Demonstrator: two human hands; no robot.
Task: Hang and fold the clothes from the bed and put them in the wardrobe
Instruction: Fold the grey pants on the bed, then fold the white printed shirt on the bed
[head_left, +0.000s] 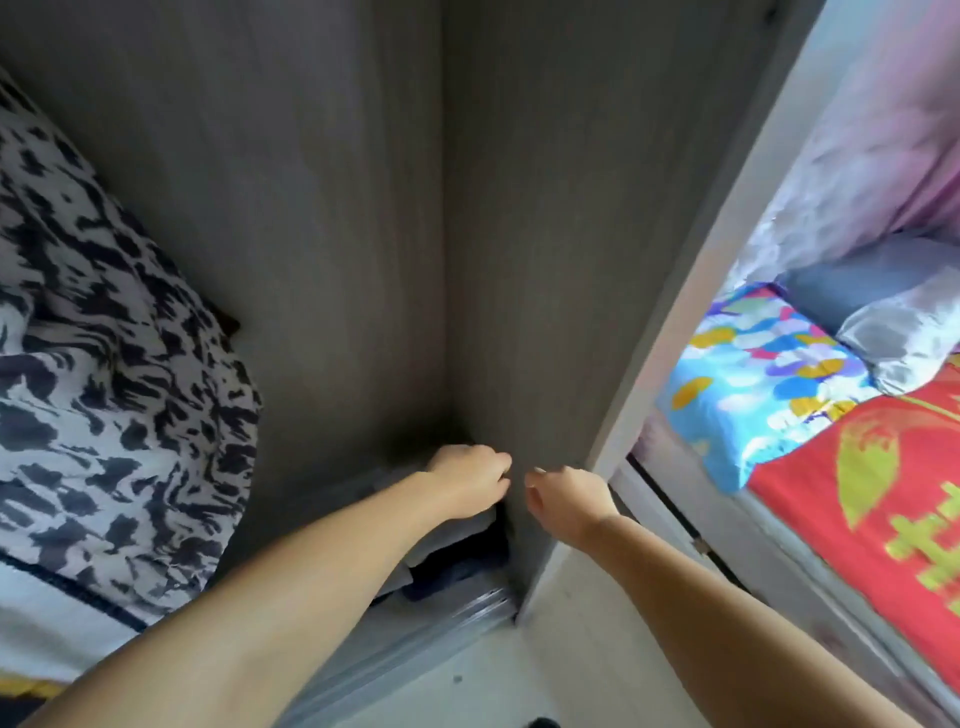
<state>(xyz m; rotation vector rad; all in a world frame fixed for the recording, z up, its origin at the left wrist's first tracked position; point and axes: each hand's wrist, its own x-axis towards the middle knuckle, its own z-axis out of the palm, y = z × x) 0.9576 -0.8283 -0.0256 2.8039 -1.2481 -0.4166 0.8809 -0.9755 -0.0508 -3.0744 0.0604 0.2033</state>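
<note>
the fingers of the left hand were curled down over the top of a pile of folded clothes at the bottom of the wardrobe, touching the grey piece on top; whether they pinched the cloth or only pressed it could not be told, as the hand hid the fingertips. the fingers of the right hand were loosely curled and held nothing, poised just beside the left hand, close to the wardrobe's side panel.

the pile sat tucked in the back corner, grey on top and dark blue beneath, its front edges showing under the left forearm. the step in hand looked like settling the folded stack into place. done well, the left palm would press flat and even so the folds stay square, while the right hand steadies the near edge and nudges it flush with the panel, not dragging the top layer off the dark ones below.

a black-and-white patterned garment hung at the left in the wardrobe. outside the open door, at the right, lay the bed with its red and flowered covers and grey pillows.
</note>
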